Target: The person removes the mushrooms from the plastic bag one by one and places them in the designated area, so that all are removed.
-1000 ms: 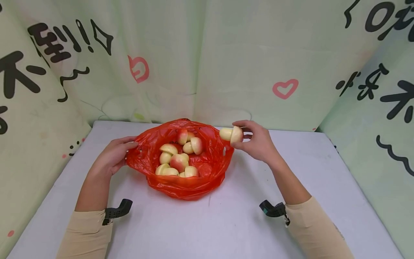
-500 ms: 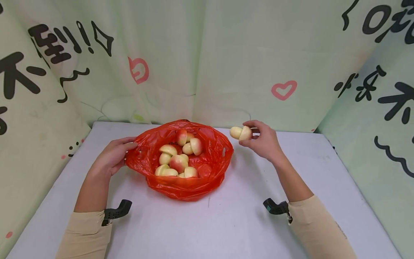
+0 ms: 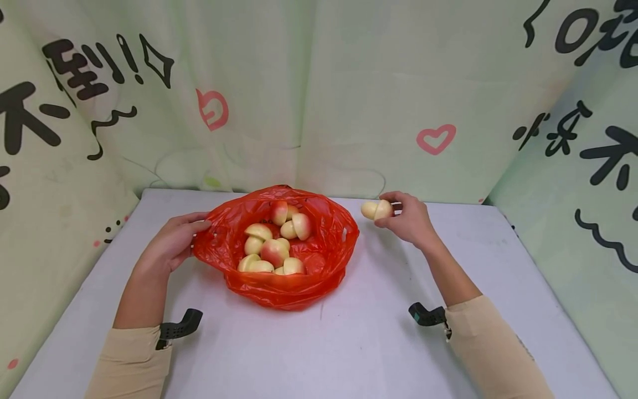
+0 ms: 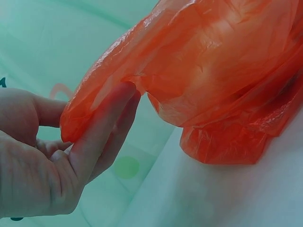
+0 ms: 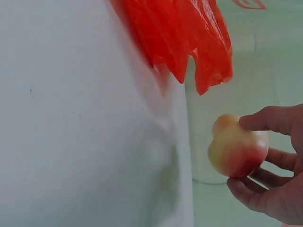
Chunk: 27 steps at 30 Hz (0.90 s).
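Note:
A red plastic bag (image 3: 286,291) stands wide open on the table, with several pale yellow toy mushrooms (image 3: 274,252) inside, some blushed with red. My left hand (image 3: 171,244) pinches the bag's left rim between thumb and fingers; in the left wrist view the fingers (image 4: 102,132) press under the thin plastic. To the right of the bag, my right hand (image 3: 411,221) holds one toy mushroom (image 3: 377,210) by its cap, stem pointing left. In the right wrist view this mushroom (image 5: 239,151) shows a red patch and sits between thumb and fingertips, apart from the bag's handle (image 5: 210,61).
The white table (image 3: 319,360) has a light green printed curtain (image 3: 359,111) behind it and along both sides. Black wrist cameras (image 3: 181,324) are strapped at both sleeves.
My right hand has carried the toy mushroom rightward, away from the bag's right rim, and slightly lower. The left hand keeps its hold on the bag, which stays put.

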Available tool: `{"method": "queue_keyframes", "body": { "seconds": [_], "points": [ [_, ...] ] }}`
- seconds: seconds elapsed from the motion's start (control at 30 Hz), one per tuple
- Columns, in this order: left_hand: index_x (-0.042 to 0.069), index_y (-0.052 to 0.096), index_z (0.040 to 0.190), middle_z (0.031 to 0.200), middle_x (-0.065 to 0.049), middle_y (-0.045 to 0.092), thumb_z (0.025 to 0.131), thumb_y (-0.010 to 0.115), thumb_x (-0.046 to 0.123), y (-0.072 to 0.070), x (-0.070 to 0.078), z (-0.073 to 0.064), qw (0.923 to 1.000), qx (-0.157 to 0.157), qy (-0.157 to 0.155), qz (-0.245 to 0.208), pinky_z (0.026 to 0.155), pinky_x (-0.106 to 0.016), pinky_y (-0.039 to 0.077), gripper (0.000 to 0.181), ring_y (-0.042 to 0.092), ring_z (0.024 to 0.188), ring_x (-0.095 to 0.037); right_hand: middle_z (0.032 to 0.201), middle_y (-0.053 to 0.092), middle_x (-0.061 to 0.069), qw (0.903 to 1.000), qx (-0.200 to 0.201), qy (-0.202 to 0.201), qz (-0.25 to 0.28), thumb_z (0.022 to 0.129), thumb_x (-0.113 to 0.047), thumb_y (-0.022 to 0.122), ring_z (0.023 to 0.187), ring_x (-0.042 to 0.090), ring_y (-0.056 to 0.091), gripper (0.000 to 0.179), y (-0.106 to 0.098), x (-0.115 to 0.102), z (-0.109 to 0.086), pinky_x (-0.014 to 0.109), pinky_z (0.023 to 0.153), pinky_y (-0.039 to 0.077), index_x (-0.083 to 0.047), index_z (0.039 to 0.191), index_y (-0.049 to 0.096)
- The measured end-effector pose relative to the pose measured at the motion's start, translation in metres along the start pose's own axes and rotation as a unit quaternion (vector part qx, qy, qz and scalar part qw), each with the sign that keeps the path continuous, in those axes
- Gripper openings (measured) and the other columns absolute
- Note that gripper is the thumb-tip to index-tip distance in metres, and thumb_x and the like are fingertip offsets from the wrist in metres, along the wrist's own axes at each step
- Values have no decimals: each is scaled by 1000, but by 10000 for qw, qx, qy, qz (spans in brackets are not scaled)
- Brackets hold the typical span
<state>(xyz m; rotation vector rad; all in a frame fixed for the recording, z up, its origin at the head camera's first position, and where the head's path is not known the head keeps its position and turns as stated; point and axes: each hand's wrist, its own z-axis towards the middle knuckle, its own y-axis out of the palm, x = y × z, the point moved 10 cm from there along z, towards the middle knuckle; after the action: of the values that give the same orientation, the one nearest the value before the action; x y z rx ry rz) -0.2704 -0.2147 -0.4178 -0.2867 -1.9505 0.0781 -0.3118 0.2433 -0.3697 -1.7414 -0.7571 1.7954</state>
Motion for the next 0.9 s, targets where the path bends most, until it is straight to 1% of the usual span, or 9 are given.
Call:
{"method": "queue_keyframes", "body": {
  "seconds": [0.17, 0.3, 0.43, 0.6, 0.9],
  "points": [
    [10, 29, 165, 160, -20, 41, 111, 45, 34, 0, 0, 1, 10000, 0, 11, 3, 87, -26, 62, 61, 61, 111, -19, 139, 59, 21, 9998, -79, 156, -133, 90, -18, 77, 123, 39, 57, 59, 3, 11, 4, 49, 92, 59, -5, 144, 57],
    [10, 29, 165, 159, -20, 41, 111, 45, 35, -1, -1, 1, 10000, 23, 16, 1, 87, -26, 62, 61, 62, 109, -18, 141, 58, 21, 9994, -185, 213, -198, 90, -18, 77, 124, 39, 57, 60, 6, 19, 8, 47, 92, 58, -5, 145, 57],
    [10, 29, 165, 160, -20, 41, 111, 46, 35, -1, -2, 1, 10000, 20, 8, 4, 87, -26, 62, 61, 62, 110, -19, 140, 59, 20, 9991, -233, 240, -252, 89, -17, 76, 123, 38, 57, 60, 8, 24, 10, 43, 89, 57, -5, 145, 58],
    [10, 29, 165, 160, -20, 40, 111, 46, 35, -2, -3, 1, 10000, 37, -1, 10, 88, -27, 62, 62, 61, 113, -20, 136, 61, 21, 9987, -269, 264, -331, 88, -17, 75, 120, 37, 58, 59, 9, 27, 11, 38, 83, 55, -5, 144, 59],
    [9, 29, 165, 159, -21, 42, 111, 45, 34, -2, -2, 1, 10000, 43, 16, 8, 86, -26, 62, 61, 63, 106, -17, 133, 62, 22, 9975, -367, 409, -434, 88, -16, 74, 119, 37, 57, 59, 14, 36, 12, 35, 81, 55, -5, 144, 59]
  ]
}}
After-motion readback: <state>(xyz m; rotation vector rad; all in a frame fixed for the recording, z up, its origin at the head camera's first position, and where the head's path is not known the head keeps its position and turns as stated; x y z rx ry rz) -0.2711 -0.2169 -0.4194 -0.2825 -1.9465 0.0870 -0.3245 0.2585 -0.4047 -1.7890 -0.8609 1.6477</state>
